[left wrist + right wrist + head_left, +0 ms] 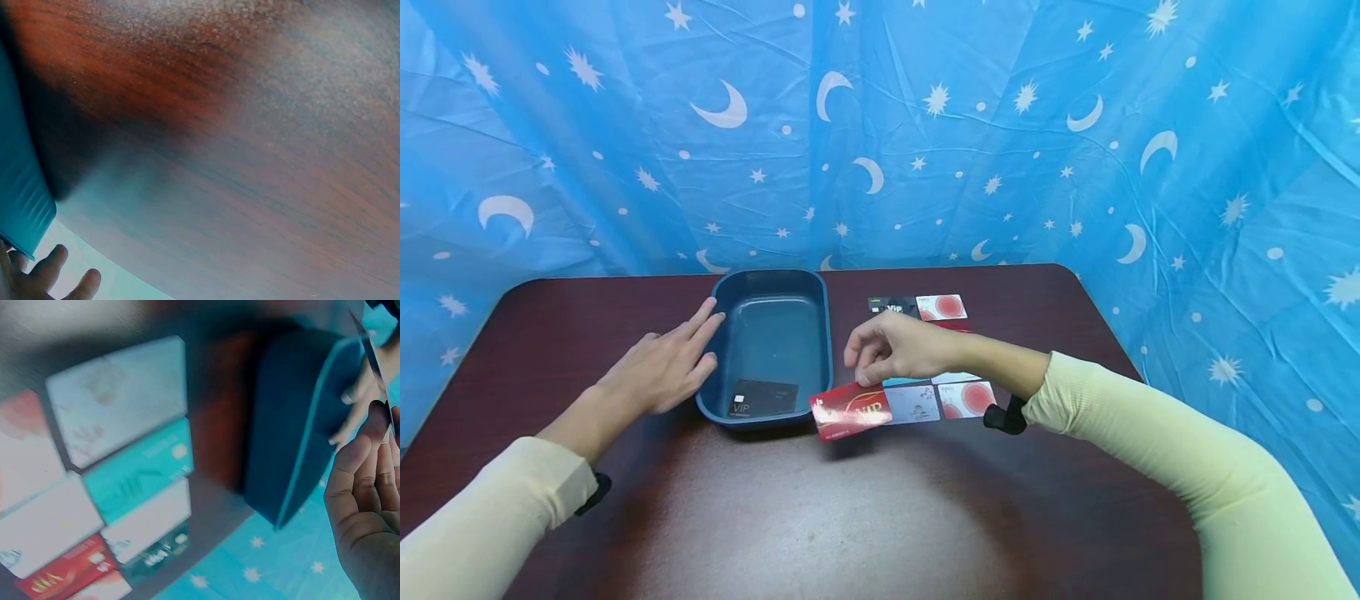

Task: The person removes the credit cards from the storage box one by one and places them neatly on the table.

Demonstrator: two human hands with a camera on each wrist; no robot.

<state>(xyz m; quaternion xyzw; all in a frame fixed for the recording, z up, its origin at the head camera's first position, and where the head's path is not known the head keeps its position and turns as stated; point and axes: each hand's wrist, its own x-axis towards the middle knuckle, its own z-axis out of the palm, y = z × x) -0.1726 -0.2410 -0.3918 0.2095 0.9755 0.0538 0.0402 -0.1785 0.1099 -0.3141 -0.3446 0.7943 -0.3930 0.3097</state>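
Note:
My right hand (910, 343) pinches a red VIP card (850, 412) by its upper edge, between the tray and the rows of cards. In the right wrist view that card (370, 356) appears nearly edge-on. A dark blue tray (778, 337) stands left of it, with a black VIP card (767, 398) lying on its floor at the near end. My left hand (662, 367) rests its outstretched fingers on the tray's left rim. Only fingertips of the left hand (50, 275) show in the left wrist view, beside the tray's wall.
Cards lie in rows right of the tray: a pale card (917, 404), cards with red circles (966, 400), a teal card (140, 469), another red VIP card (65, 569) and a black one (892, 306). Behind the dark wooden table (760, 517) hangs a blue curtain (880, 125).

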